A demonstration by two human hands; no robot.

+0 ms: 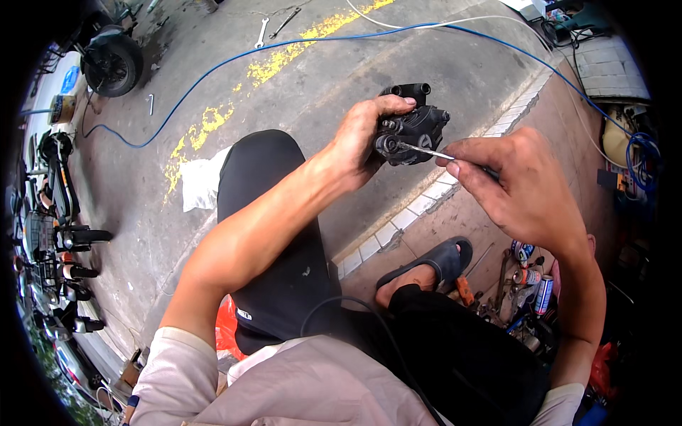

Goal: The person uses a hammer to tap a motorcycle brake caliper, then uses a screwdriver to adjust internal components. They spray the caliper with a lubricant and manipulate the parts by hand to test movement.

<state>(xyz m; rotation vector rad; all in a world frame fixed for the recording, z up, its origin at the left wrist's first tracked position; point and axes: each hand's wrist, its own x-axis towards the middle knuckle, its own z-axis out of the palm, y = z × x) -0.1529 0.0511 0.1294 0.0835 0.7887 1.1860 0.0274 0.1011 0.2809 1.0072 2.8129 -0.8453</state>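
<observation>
My left hand (366, 138) is wrapped round the side of a black brake caliper (420, 130) and holds it up in front of my knees. Its thumb lies across the upper part, near a round boss. Pinched between thumb and fingers of my right hand (508, 177) is a screwdriver (428, 150) with a thin metal shaft. The shaft points left, and its tip is at the round bolt eye on the caliper's lower left. Most of the handle is hidden in my palm.
Spray cans (544, 295) and loose tools lie beside my sandalled foot (440, 264). A blue hose (312, 39) crosses the concrete ahead, near two wrenches (262, 33). A tiled step edge (405, 218) runs diagonally below the caliper. Parked motorbikes (60, 234) line the left, with a wheel (114, 65) farther off.
</observation>
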